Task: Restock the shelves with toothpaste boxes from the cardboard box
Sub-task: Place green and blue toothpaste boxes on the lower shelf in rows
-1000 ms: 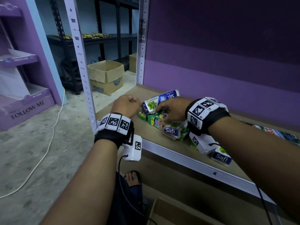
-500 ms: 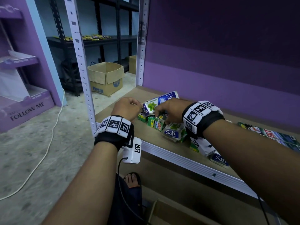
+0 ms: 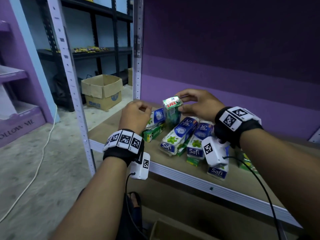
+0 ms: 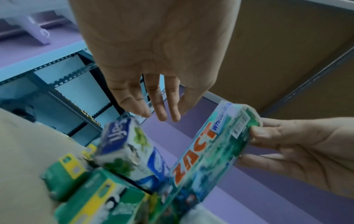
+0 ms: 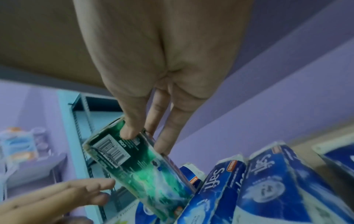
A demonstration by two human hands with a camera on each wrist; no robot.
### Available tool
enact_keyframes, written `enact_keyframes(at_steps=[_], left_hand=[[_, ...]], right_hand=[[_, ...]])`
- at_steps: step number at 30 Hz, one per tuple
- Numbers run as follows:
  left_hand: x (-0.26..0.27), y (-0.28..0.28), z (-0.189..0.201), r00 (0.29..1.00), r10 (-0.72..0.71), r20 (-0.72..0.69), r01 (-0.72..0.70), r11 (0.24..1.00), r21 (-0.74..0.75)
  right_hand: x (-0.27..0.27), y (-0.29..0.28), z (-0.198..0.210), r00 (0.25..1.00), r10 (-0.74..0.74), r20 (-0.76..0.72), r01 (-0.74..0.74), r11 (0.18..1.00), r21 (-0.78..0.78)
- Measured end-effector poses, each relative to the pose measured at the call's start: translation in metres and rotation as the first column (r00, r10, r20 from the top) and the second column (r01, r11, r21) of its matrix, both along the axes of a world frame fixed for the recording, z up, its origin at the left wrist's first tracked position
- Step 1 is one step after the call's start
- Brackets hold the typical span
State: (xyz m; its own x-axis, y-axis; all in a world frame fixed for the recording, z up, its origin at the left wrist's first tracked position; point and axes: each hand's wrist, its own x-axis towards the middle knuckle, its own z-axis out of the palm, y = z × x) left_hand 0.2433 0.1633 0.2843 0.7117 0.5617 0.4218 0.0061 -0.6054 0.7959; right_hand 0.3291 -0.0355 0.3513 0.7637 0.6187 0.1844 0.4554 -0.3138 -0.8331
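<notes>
A green Zact toothpaste box [image 3: 172, 108] stands tilted on end over the pile, its lower end among the other boxes. My right hand [image 3: 181, 103] pinches its top end with thumb and fingers [image 5: 128, 131]. In the left wrist view the Zact box [image 4: 206, 151] shows its orange lettering. My left hand [image 3: 138, 113] hovers just left of it with relaxed fingers [image 4: 161, 109] and holds nothing. Under that hand a blue-and-white Safi box [image 4: 130, 151] lies on green boxes [image 4: 91, 201]. More Safi boxes [image 3: 178, 135] lie flat on the wooden shelf [image 3: 110, 125].
A purple back panel [image 3: 225, 84] closes the shelf behind the pile. A white slotted upright [image 3: 69, 75] stands at the shelf's left front corner. On the floor behind it sits an open cardboard box [image 3: 102, 91]. Another cardboard box's edge [image 3: 166, 231] shows below the shelf. A white cable [image 3: 39, 161] crosses the floor.
My right hand has pulled the green Zact box up out of the pile and tipped it on end. My left hand has stayed beside the pile.
</notes>
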Motion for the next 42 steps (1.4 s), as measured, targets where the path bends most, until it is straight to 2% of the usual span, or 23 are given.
enact_keyframes(at_steps=[2, 5, 12, 13, 14, 16, 18, 19, 20, 22, 25, 28, 31, 34, 38, 42], left_hand=[[0.005, -0.012, 0.003, 0.999, -0.032, 0.03, 0.033, 0.999, -0.04], [0.012, -0.028, 0.006, 0.995, -0.09, 0.051, 0.096, 0.987, -0.127], [0.023, -0.057, 0.01, 0.979, -0.182, 0.088, 0.202, 0.891, -0.407], [0.024, -0.062, 0.011, 0.973, -0.212, 0.096, 0.231, 0.843, -0.486], [0.024, -0.068, 0.013, 0.957, -0.263, 0.121, 0.283, 0.758, -0.588], [0.023, -0.081, 0.016, 0.893, -0.384, 0.237, 0.42, 0.518, -0.745], [0.023, -0.095, 0.018, 0.811, -0.451, 0.371, 0.526, 0.289, -0.8], [0.023, -0.1, 0.02, 0.777, -0.463, 0.426, 0.56, 0.202, -0.803], [0.022, -0.106, 0.021, 0.754, -0.465, 0.464, 0.582, 0.147, -0.8], [0.023, -0.113, 0.021, 0.732, -0.456, 0.506, 0.604, 0.093, -0.791], [0.026, -0.121, 0.019, 0.713, -0.436, 0.548, 0.628, 0.052, -0.776], [0.031, -0.127, 0.017, 0.7, -0.436, 0.565, 0.659, 0.089, -0.747], [0.032, -0.137, 0.018, 0.662, -0.473, 0.581, 0.703, 0.122, -0.701], [0.032, -0.147, 0.017, 0.61, -0.533, 0.586, 0.75, 0.15, -0.645], [0.031, -0.158, 0.016, 0.53, -0.602, 0.597, 0.802, 0.127, -0.583], [0.028, -0.164, 0.012, 0.494, -0.66, 0.566, 0.819, 0.134, -0.558]], right_hand=[[-0.001, -0.012, -0.002, 0.989, 0.014, -0.148, 0.013, 0.984, 0.176], [-0.002, -0.032, -0.004, 0.963, 0.064, -0.263, 0.042, 0.924, 0.38], [-0.017, -0.093, -0.003, 0.926, 0.179, -0.333, 0.115, 0.705, 0.7], [-0.02, -0.1, -0.003, 0.921, 0.189, -0.34, 0.133, 0.669, 0.732], [-0.023, -0.107, -0.005, 0.918, 0.194, -0.347, 0.153, 0.633, 0.759], [-0.027, -0.12, -0.008, 0.916, 0.204, -0.345, 0.173, 0.575, 0.8], [-0.03, -0.131, -0.013, 0.915, 0.221, -0.338, 0.176, 0.537, 0.825], [-0.032, -0.136, -0.016, 0.913, 0.23, -0.337, 0.175, 0.525, 0.833], [-0.032, -0.141, -0.019, 0.91, 0.24, -0.339, 0.177, 0.515, 0.839], [-0.033, -0.151, -0.023, 0.903, 0.257, -0.345, 0.18, 0.504, 0.845], [-0.033, -0.167, -0.03, 0.906, 0.228, -0.357, 0.189, 0.535, 0.823], [-0.033, -0.184, -0.033, 0.91, 0.144, -0.39, 0.233, 0.601, 0.765], [-0.036, -0.2, -0.032, 0.913, 0.088, -0.399, 0.259, 0.63, 0.732], [-0.041, -0.214, -0.03, 0.917, 0.019, -0.399, 0.301, 0.624, 0.721], [-0.048, -0.231, -0.033, 0.911, -0.039, -0.409, 0.351, 0.594, 0.724], [-0.055, -0.244, -0.035, 0.911, -0.048, -0.41, 0.358, 0.588, 0.725]])
